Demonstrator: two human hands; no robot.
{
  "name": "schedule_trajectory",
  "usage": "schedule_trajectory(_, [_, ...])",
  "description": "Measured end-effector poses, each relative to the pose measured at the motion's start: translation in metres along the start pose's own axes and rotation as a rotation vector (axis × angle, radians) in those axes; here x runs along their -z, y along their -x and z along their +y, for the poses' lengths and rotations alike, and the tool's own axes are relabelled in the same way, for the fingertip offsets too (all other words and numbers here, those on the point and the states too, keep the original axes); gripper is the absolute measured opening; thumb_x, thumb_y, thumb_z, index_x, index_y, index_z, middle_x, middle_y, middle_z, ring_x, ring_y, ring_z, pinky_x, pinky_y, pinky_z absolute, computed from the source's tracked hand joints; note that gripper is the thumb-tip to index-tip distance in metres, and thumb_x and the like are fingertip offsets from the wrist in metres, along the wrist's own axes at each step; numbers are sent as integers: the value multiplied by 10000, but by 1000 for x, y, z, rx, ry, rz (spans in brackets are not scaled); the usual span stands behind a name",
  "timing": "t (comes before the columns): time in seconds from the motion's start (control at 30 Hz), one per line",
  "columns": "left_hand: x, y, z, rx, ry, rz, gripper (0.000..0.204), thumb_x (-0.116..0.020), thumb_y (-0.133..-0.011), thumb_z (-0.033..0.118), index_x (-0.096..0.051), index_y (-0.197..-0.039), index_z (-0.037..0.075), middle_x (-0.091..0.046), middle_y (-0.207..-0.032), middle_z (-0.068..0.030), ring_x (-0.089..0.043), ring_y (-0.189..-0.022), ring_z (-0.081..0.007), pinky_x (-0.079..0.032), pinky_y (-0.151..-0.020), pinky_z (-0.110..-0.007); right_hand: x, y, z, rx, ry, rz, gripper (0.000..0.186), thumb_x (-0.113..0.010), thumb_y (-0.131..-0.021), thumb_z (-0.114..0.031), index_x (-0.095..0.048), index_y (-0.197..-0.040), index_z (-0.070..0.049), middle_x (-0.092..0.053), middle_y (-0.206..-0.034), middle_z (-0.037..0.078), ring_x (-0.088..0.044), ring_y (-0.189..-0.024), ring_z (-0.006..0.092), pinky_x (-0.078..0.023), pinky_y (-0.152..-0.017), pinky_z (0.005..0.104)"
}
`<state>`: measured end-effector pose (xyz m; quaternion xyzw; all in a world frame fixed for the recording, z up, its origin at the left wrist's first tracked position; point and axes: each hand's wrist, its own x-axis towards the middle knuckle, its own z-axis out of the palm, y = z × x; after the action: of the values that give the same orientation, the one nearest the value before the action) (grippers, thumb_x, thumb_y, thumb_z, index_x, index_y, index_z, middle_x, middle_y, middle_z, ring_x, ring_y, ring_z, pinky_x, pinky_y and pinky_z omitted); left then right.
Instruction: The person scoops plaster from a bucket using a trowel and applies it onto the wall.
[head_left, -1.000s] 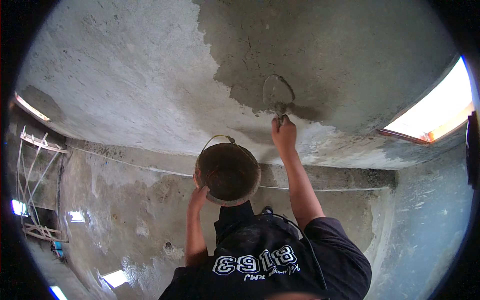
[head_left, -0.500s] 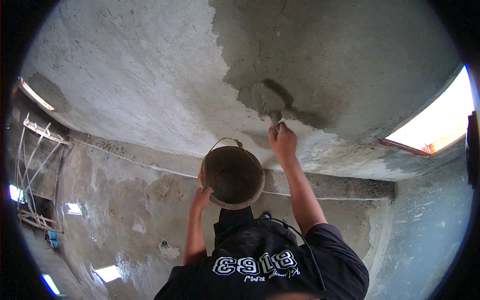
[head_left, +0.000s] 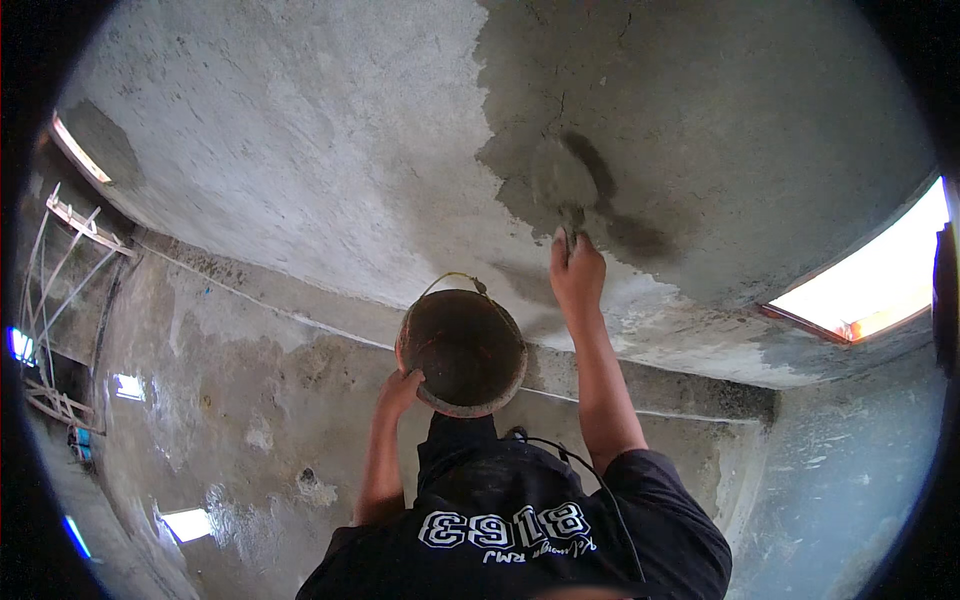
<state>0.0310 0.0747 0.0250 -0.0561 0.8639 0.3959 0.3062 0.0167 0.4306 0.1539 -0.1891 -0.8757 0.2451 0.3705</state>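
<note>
In my right hand (head_left: 579,272) is the handle of a trowel (head_left: 563,180), its grey blade laid against the wall (head_left: 360,130). The blade lies near the ragged border between dark wet plaster (head_left: 720,110) and the paler dry surface. My left hand (head_left: 402,390) grips the rim of a bucket (head_left: 462,350) at its left side. The bucket is tilted so that its dark inside shows, and its thin yellowish handle (head_left: 450,277) stands up over the far rim. How much is in the bucket is too dark to tell.
A bright window opening (head_left: 865,265) cuts the wall at the right. Wooden scaffolding (head_left: 85,225) stands at the far left. Wet patches shine on the concrete floor (head_left: 250,430). A dark cable (head_left: 590,468) runs over my black shirt.
The trowel has shifted slightly over the plaster, its blade still by the wet border. The view has turned a little. My left hand keeps its hold on the bucket.
</note>
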Motion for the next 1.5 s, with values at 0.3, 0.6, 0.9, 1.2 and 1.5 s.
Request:
schedule_trajectory(0.3, [2, -1, 10, -46, -12, -16, 501, -507, -793, 376, -613, -1096, -8, -641, -1041, -246, -603, -1031, -381, -449, -859, -453, -27, 25, -9, -42, 117, -210, 377, -546, -889, -340, -581, -810, 27, -615, -677, 228, -625, -655, 403, -512, -591, 481])
schedule_trajectory(0.6, [0, -11, -7, -17, 18, -15, 521, -522, -781, 398, -621, -1080, -18, -640, -1037, -256, -602, -1030, -389, -450, -859, -451, 24, -33, -21, 54, 182, -69, 397, -542, -887, -350, -590, -872, 44, -629, -690, 220, -639, -661, 392, -520, -596, 480])
schedule_trajectory(0.9, [9, 1, -5, -7, 40, 11, 502, -502, -800, 397, -629, -1068, -9, -643, -1005, -257, -602, -1016, -397, -448, -848, -462, 78, -57, -30, -86, 279, 85, 429, -501, -923, -345, -623, -919, 66, -641, -717, 243, -653, -680, 387, -509, -590, 466])
schedule_trajectory(1.2, [5, -7, 2, -30, 13, -12, 494, -520, -796, 378, -612, -1063, -28, -632, -1022, -271, -593, -1023, -408, -443, -850, -466, 20, -53, -35, 5, 288, -135, 432, -511, -910, -375, -621, -828, 35, -626, -724, 247, -635, -679, 403, -517, -605, 464])
schedule_trajectory(1.5, [-1, 0, -1, -50, 8, 41, 525, -508, -838, 399, -602, -1120, -34, -628, -1079, -247, -594, -1035, -375, -440, -874, -460, -14, 60, -1, -69, 265, -236, 424, -533, -891, -398, -619, -858, 17, -650, -786, 237, -633, -739, 423, -516, -668, 495])
